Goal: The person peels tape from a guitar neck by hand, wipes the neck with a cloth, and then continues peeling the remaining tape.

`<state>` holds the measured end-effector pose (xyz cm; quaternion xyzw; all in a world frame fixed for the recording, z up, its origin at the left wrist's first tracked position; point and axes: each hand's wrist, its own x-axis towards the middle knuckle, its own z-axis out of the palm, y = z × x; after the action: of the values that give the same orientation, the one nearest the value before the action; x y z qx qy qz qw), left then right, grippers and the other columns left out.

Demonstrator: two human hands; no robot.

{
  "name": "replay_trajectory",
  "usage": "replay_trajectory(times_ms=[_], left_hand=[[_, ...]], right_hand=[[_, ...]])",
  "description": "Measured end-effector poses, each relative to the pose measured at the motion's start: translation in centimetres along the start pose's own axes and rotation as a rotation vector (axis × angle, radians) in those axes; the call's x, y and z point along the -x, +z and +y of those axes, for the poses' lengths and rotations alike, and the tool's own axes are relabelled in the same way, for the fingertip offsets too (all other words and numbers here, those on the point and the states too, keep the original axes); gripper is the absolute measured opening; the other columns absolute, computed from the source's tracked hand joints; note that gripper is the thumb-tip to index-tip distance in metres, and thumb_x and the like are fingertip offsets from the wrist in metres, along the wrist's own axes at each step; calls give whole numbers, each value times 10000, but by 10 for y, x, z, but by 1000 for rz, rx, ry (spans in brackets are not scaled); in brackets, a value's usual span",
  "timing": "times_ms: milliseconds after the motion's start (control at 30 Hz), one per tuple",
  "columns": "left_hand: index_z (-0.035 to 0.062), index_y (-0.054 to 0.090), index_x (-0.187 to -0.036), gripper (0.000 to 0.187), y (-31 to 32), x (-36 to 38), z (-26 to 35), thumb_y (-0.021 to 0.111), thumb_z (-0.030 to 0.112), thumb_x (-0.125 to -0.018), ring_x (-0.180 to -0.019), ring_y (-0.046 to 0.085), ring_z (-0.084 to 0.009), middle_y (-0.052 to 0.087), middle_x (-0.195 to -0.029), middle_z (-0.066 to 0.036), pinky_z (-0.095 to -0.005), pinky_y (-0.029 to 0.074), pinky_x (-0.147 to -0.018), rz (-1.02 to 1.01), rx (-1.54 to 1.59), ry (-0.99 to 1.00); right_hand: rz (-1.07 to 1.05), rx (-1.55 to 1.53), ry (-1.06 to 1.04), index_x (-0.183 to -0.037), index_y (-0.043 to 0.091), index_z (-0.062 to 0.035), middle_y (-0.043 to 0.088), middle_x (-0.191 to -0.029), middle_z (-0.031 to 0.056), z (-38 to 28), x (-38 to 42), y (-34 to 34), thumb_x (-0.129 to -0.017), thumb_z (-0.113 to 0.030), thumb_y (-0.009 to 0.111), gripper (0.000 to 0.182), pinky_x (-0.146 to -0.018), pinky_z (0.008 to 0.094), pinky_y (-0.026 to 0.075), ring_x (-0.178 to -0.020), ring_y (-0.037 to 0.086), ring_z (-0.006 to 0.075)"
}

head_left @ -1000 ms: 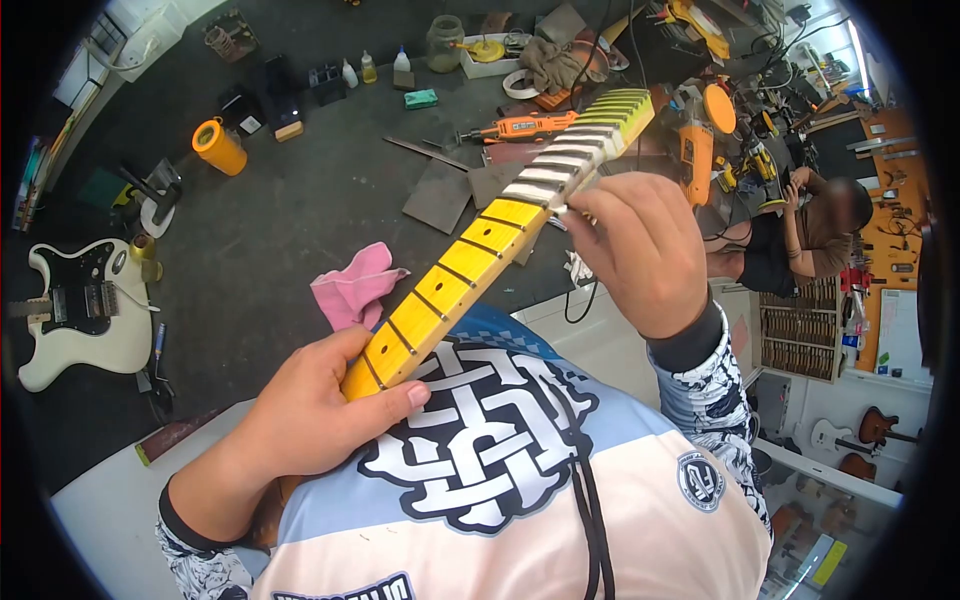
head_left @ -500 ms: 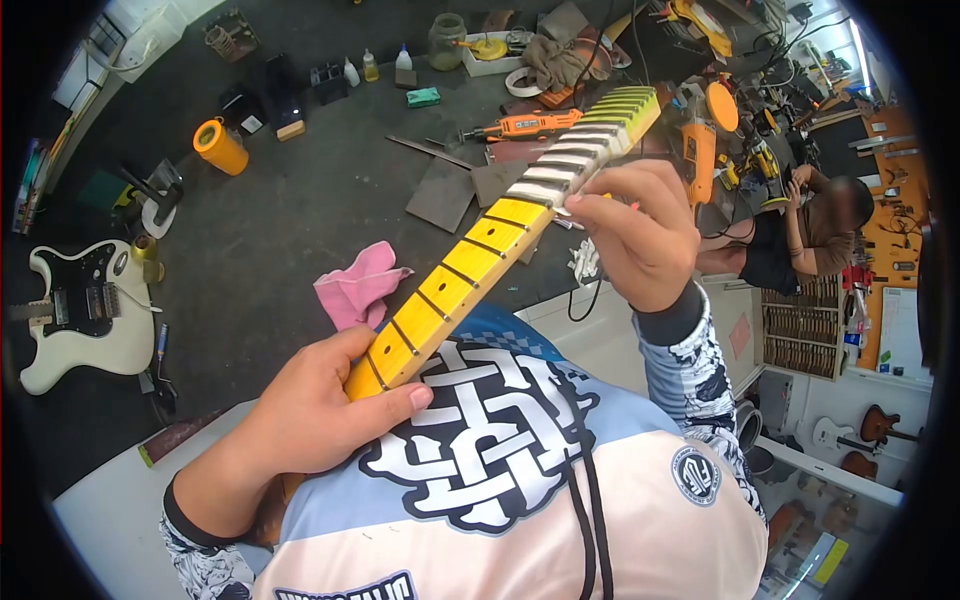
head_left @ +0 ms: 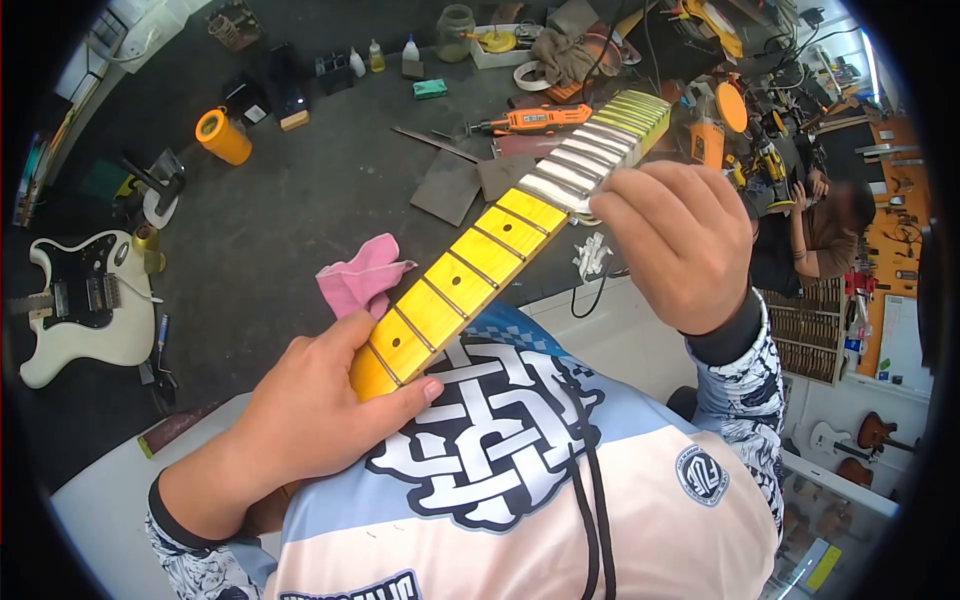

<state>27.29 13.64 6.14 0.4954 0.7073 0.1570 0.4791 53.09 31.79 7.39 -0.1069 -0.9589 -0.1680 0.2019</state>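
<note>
A guitar neck (head_left: pixel 455 283) slants from lower left to upper right in front of my chest. Its lower part is bare yellow wood with dark frets and dot inlays. White tape (head_left: pixel 562 182) covers the fretboard between frets farther up, and yellow-green tape (head_left: pixel 635 112) covers the top end. My left hand (head_left: pixel 315 395) is closed around the lower end, thumb on the near edge. Bent and pinched, the fingers of my right hand (head_left: pixel 680 240) meet the lowest white tape at the neck's near edge. Its fingertips are partly hidden.
A pink cloth (head_left: pixel 362 275) lies on the dark workbench (head_left: pixel 290 205) behind the neck. Beyond are an orange rotary tool (head_left: pixel 540 120), flat dark sheets (head_left: pixel 446 188) and an orange cup (head_left: pixel 222 137). At left lies a white guitar body (head_left: pixel 90 305). Another person (head_left: pixel 835 230) works at right.
My right hand has shifted right and slightly down, turning its back toward me. The neck has rolled a little, showing more of its fretboard face. My left hand keeps its hold.
</note>
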Motion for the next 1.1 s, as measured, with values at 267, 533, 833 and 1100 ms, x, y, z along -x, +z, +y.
replay_trajectory(times_ms=[267,533,833,1100], left_hand=[[-54,598,-1007,533,-1,1,12,802,407,-832,-671,685,-403,665,-732,-253,-441,527,-630,35,-171,15],[-21,601,-1001,502,8,2,12,827,384,-808,-670,676,-366,668,-746,-223,-408,508,-629,57,-145,-4],[-32,588,-1034,520,13,4,15,824,374,-813,-712,693,-410,676,-758,-239,-436,531,-652,93,-206,38],[-29,553,-1017,515,11,5,18,817,371,-828,-673,690,-431,664,-723,-256,-451,540,-617,103,-294,76]], right_hand=[[-212,-21,-46,-924,657,-62,669,-975,43,7,-21,-10,-726,-74,699,202,-735,357,503,-869,652,231],[-360,-60,-139,-888,649,-95,663,-961,25,26,-41,-7,-732,-67,714,172,-754,361,493,-907,631,224],[-455,-86,-183,-844,684,-97,650,-904,19,41,-61,-3,-773,-96,723,81,-769,369,510,-916,644,231],[-530,1,-199,-834,711,-96,649,-880,18,45,-79,1,-801,-107,721,36,-769,380,548,-922,654,236]])
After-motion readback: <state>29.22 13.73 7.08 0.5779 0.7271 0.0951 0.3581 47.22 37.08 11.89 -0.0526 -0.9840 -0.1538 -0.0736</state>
